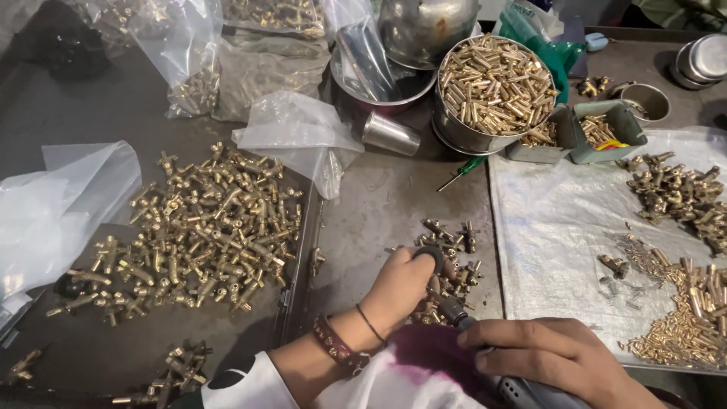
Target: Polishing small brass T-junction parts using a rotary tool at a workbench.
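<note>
My left hand [400, 286], with a dark thread and a red band on the wrist, is closed around a small brass fitting [433, 257] over a little heap of brass fittings [453, 250] on the grey table [379, 204]. My right hand [547, 354] grips a grey hand-held power tool [522, 390] at the lower edge. The tool's dark tip [452, 307] points up and left, meeting the fitting just below my left fingers. Whether the tip is inside the fitting cannot be seen.
A large pile of brass tap fittings [201, 227] lies at the left, beside clear plastic bags [53, 204]. A steel bowl of brass pins [496, 83], two small green trays [606, 129] and a green screwdriver [462, 173] stand behind. A white sheet [560, 227] at the right carries more brass parts.
</note>
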